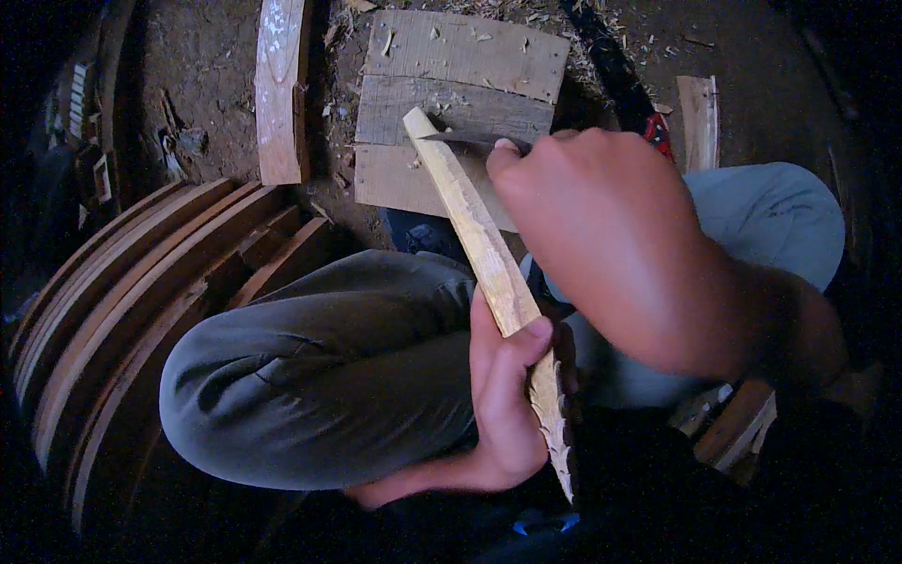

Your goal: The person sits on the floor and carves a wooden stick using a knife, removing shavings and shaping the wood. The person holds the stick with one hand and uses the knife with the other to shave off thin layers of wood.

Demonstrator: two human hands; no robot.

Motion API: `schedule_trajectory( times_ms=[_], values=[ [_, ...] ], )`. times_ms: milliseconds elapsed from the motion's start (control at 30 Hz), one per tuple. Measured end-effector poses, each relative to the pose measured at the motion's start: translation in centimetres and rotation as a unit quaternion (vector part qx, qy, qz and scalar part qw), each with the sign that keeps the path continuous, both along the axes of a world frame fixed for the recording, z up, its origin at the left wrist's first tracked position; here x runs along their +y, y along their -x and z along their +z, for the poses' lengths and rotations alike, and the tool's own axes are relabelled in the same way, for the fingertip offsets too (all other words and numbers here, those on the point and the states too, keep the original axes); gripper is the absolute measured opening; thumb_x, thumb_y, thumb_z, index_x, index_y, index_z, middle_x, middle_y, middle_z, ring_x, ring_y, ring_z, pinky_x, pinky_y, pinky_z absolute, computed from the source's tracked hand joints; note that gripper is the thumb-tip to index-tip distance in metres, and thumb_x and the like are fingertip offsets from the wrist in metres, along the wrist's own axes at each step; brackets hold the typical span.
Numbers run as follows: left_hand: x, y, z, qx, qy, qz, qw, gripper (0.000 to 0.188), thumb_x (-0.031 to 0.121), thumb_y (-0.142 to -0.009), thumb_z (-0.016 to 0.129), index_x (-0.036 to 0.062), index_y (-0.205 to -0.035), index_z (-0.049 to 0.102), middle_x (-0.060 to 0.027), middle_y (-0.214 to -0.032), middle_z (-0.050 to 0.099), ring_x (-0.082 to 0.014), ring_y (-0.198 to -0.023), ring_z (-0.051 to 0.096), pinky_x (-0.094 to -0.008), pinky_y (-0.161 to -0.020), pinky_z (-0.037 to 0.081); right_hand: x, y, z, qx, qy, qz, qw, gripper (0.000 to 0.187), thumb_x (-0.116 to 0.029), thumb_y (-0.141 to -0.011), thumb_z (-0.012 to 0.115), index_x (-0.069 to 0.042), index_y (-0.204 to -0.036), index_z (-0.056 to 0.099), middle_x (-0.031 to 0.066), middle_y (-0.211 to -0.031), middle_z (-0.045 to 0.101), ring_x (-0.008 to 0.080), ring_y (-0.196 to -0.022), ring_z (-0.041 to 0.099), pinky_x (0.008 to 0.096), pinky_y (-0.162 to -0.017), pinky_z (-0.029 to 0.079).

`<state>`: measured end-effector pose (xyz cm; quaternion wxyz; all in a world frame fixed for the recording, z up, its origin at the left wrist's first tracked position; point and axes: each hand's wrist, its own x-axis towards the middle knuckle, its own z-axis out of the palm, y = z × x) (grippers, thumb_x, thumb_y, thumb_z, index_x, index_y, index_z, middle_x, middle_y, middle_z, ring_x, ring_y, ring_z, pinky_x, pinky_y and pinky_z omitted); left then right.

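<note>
A long pale piece of wood (474,219) slants from my lap up over a low board platform. Its upper part is smooth; the lower tip is carved into jagged notches. My left hand (510,385) is closed around it near the notched part, the thumb lying across the wood. In my right hand (583,179) is a knife (465,138), its dark blade against the wood near the far end. The knife's handle is hidden inside my fist.
The board platform (456,89) ahead has wood shavings on it. Several curved planks (141,282) are stacked at the left, and one upright plank (282,94) stands beyond them. Another plank (698,122) lies at the far right. More wood pieces (738,423) are at the lower right.
</note>
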<state>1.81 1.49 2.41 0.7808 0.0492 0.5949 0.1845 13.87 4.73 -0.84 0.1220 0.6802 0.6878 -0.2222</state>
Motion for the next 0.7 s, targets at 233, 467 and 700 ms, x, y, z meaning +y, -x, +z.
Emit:
schedule_trajectory(
  times_ms=[233, 467, 700],
  values=[
    [0.2, -0.1, -0.4, -0.004, -0.006, -0.005, 1.0, 0.055, 0.033, -0.08, 0.05, 0.0036, -0.126, 0.044, -0.0055, -0.084, 0.055, -0.013, -0.06, 0.051, -0.0244, -0.048, 0.042, 0.2, -0.2, 0.0, 0.007, -0.035, 0.019, 0.999, 0.022, -0.01, -0.076, 0.061, -0.001, -0.095, 0.061, 0.0109, -0.069, 0.065, 0.0254, -0.065, 0.067, 0.0323, -0.052, 0.053],
    [0.1, 0.1, -0.2, 0.005, -0.011, -0.002, 1.0, 0.055, 0.032, -0.08, 0.05, 0.0028, -0.126, 0.044, -0.0057, -0.084, 0.055, -0.013, -0.062, 0.051, -0.0242, -0.049, 0.041, -0.4, 0.2, -0.9, 0.0, -0.031, 0.02, 0.999, 0.034, -0.011, -0.077, 0.059, 0.001, -0.108, 0.06, 0.0102, -0.072, 0.065, 0.0234, -0.069, 0.067, 0.032, -0.056, 0.052],
    [0.3, -0.1, -0.4, 0.013, -0.004, -0.007, 1.0, 0.055, 0.032, -0.08, 0.05, 0.002, -0.126, 0.043, -0.0058, -0.084, 0.055, -0.0131, -0.063, 0.051, -0.0239, -0.049, 0.04, 0.1, 0.1, -1.5, -0.01, -0.034, -0.003, 0.999, 0.031, -0.012, -0.077, 0.059, 0.001, -0.106, 0.06, 0.0099, -0.071, 0.065, 0.0244, -0.069, 0.067, 0.0325, -0.056, 0.052]
  ],
)
